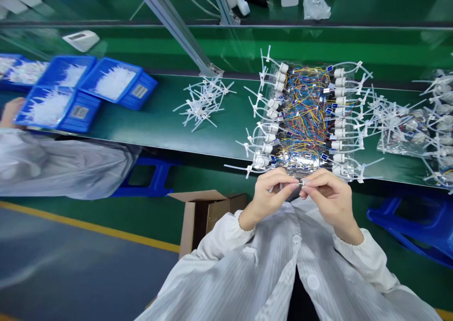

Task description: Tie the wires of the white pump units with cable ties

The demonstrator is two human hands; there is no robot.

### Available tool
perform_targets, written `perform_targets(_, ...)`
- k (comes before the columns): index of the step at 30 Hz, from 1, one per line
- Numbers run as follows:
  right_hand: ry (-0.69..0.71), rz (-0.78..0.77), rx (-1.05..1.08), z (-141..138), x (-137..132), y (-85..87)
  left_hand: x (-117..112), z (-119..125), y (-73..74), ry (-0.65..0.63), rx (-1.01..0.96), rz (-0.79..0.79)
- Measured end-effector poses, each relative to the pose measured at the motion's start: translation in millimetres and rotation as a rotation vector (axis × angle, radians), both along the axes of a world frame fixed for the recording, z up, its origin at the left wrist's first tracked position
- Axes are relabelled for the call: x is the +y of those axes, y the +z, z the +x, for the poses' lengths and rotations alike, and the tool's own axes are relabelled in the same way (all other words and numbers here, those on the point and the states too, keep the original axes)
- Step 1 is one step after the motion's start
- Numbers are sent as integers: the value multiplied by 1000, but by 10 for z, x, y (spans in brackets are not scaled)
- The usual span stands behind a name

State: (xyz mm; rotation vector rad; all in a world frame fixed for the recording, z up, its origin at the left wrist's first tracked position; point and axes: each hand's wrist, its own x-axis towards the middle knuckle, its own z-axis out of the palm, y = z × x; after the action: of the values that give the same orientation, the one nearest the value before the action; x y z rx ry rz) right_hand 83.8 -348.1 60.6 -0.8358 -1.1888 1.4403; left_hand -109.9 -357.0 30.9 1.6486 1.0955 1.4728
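Note:
My left hand (271, 193) and my right hand (329, 196) meet at the table's front edge, fingertips pinched close together. Between them is a small pale piece (302, 183), too small to name. Just beyond lies a clear plastic sheet or tray (304, 160) with two rows of white cylindrical parts (339, 82) along its sides. Tangled yellow, blue and red wires (306, 113) fill its middle. White cable ties (360, 118) stick outward from the parts. To the left, a loose pile of cable ties (205, 102) rests on the green table (152, 118).
Blue bins (80, 112) of white ties stand at the left, near another person's hand (12, 111). More wired parts (444, 123) lie at the right. A metal post (173, 26) rises behind. An open cardboard box (187, 226) and blue stools (417, 222) are below.

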Motion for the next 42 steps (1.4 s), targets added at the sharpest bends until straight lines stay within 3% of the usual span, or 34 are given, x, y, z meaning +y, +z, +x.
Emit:
perform_targets(10, 20, 104, -94, 17, 54, 17, -2, 13, -48, 10, 18, 123)
perform_targets(19, 57, 49, -81, 35, 70, -51, 31, 12, -11, -38, 43, 105)
perform_targets(28, 62, 46, -43, 69, 67, -4, 34, -45, 135, -51, 24, 66)
perform_targets(35, 115, 45, 28, 4, 64, -2, -7, -11, 84, -103, -40, 10)
perform_targets(39, 225, -8, -38, 51, 111, 163, -83, -89, 225, -172, -73, -156)
perform_targets(42, 363, 14, -331, 233, 250, 526, -58, -304, 512, -232, -144, -88)
